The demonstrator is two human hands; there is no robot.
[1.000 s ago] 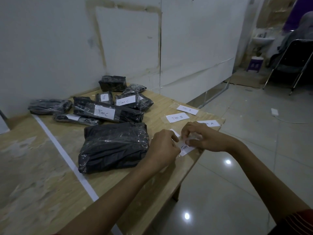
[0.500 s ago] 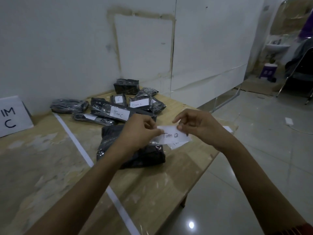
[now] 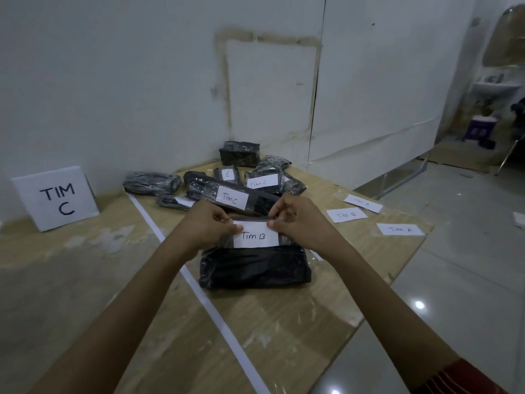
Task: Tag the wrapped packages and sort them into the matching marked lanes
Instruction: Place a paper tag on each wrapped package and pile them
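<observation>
While you are stretching the Tim B tag (image 3: 255, 236) over the far half of the big black wrapped package (image 3: 252, 268), your left hand (image 3: 208, 227) is pinching the tag's left edge and your right hand (image 3: 298, 223) is pinching its upper right corner. Each grip is narrowed to thumb and fingertips on the paper, with the other fingers curling clear. Pulling from both ends is, I judge, keeping the tag taut and level so it is going down without creases, and a glossy band showing past its right end is probably the clear tape doing the fixing. The package is lying on the worktop (image 3: 284, 331) just right of the white tape line (image 3: 224, 322), close to you, which is leaving both wrists room to press down. Beyond it, packages already wearing Tim C tags (image 3: 231, 198) are waiting in a heap alongside an untagged one (image 3: 152, 183). The TIM C sign (image 3: 56, 199) is standing left of the line against the wall, marking that lane. Spare tags, a Tim B (image 3: 346, 215), a Tim A (image 3: 400, 229) and one too faint to read (image 3: 362, 202), are sitting near the worktop's right edge, within your right hand's reach; no B lane marker is showing, so you are going to have to look for it once this tag is sticking
</observation>
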